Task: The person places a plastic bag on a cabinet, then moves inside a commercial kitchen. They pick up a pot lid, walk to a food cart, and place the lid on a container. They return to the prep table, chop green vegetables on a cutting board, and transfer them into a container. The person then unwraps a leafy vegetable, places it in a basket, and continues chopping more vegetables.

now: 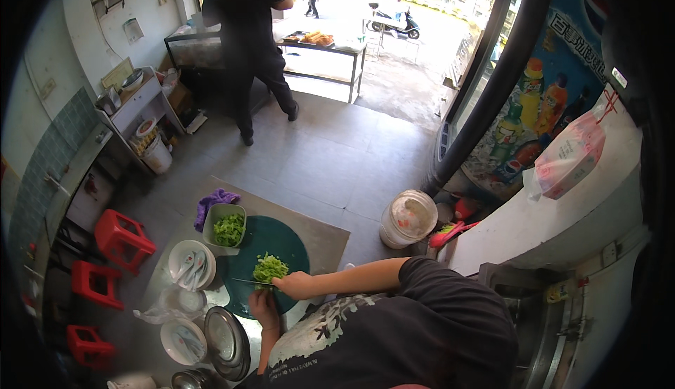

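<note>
My right hand [295,285] grips a kitchen knife [245,281], its blade lying across the near side of a pile of chopped leafy greens [270,269]. Close below the blade, my left hand [263,307] has its fingers curled against the near end of the greens; its fingertips are partly hidden. Both hands are over a round dark green cutting board [287,236] on a table. At the board's far left edge, a pale square tub [210,233] holds more cut greens [228,230].
Left of the board are a bowl with spoons [173,262], another bowl with spoons [167,344], a plastic bag [158,310] and metal lids [228,336]. A purple cloth [213,202] lies behind the tub. Red stools [113,236], a bucket [393,231] and a standing person [248,36] are beyond.
</note>
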`<state>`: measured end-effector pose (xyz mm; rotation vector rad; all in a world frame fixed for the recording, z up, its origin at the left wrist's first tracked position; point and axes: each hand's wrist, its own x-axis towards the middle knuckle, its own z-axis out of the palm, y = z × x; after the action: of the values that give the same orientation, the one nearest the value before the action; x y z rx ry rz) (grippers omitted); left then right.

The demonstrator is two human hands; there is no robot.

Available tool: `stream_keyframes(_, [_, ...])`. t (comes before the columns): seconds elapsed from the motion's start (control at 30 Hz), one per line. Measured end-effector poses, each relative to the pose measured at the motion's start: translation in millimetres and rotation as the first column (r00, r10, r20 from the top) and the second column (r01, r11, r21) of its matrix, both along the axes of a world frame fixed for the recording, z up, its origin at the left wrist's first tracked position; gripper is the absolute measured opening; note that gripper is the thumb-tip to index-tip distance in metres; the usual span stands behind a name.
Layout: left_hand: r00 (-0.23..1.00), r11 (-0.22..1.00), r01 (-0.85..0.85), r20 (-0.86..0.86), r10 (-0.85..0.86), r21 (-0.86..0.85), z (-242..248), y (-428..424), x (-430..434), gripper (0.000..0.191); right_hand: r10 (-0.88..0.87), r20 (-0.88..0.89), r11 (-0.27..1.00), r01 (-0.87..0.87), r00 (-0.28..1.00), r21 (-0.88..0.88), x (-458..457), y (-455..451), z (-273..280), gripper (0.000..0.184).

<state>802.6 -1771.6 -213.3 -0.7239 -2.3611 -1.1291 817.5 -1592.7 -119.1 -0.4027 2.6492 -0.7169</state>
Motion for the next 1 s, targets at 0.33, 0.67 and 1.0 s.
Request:
stream_keyframes(0.33, [1.0,0.999,-0.024,0.009,0.024,0.032,4.5,1.2,3.5,0.015,-0.044,-0.055,0.997,0.04,0.998,-0.062,-5.2,0.8,-1.8,0.026])
stream_keyframes(0.67, [0.999,1.0,-0.02,0.04,0.02,0.009,8.8,2.2,3.3,0.016,0.001,-0.019,1.0,-0.001,1.0,-0.029,-2.1,-4.3,-4.4,0.019])
stream_keyframes(1.0, [0.995,0.996,-0.028,0.096,0.019,0.09,-4.5,-1.8,7.8,0.017,-0.007,-0.067,0.997,0.002,0.998,-0.076,2.3,2.2,7.2,0.02])
